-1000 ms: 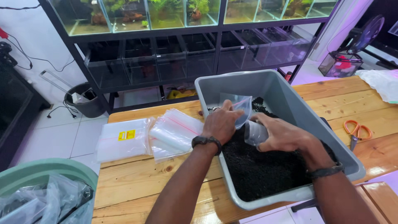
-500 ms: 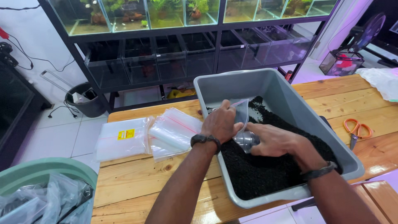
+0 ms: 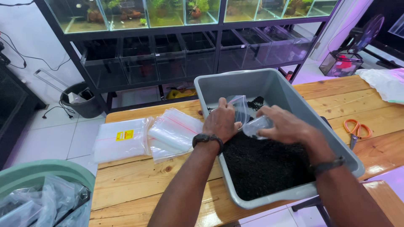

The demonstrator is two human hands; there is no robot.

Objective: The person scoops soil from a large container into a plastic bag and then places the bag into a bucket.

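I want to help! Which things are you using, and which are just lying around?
In use: left hand holding small clear bag; right hand holding clear cup; grey tub of black gravel.
Lying about: orange scissors, stack of zip bags, green bin.

Over the grey plastic tub (image 3: 290, 101) half filled with black gravel-like substrate (image 3: 265, 164), the left hand (image 3: 221, 122) pinches the mouth of a small clear plastic zip bag (image 3: 240, 107) while the right hand (image 3: 286, 124) tips a small clear plastic cup (image 3: 257, 126) against it. The tub sits on a pale wooden plank table (image 3: 139, 180), with a stack of clear zip bags (image 3: 172, 134) just beside its left wall and orange-handled scissors (image 3: 355, 128) near its right.
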